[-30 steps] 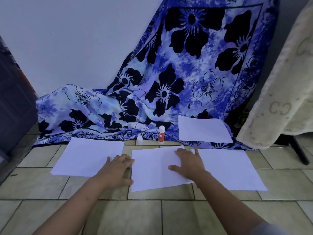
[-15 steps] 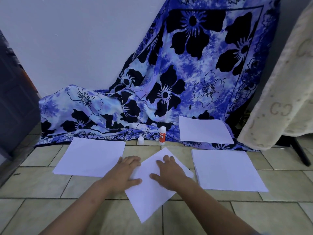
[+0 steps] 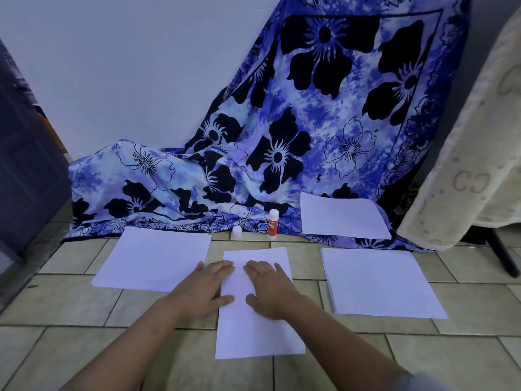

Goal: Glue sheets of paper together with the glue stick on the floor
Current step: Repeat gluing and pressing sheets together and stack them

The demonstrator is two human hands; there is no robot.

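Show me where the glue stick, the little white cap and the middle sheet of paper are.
glue stick (image 3: 272,227): head view, on its orange label.
white cap (image 3: 236,232): head view, on its side wall.
middle sheet of paper (image 3: 258,337): head view, on its bare near half.

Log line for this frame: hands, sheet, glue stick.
left hand: on left edge of centre sheet | right hand: flat on it | glue stick: upright, untouched | white cap: beside it
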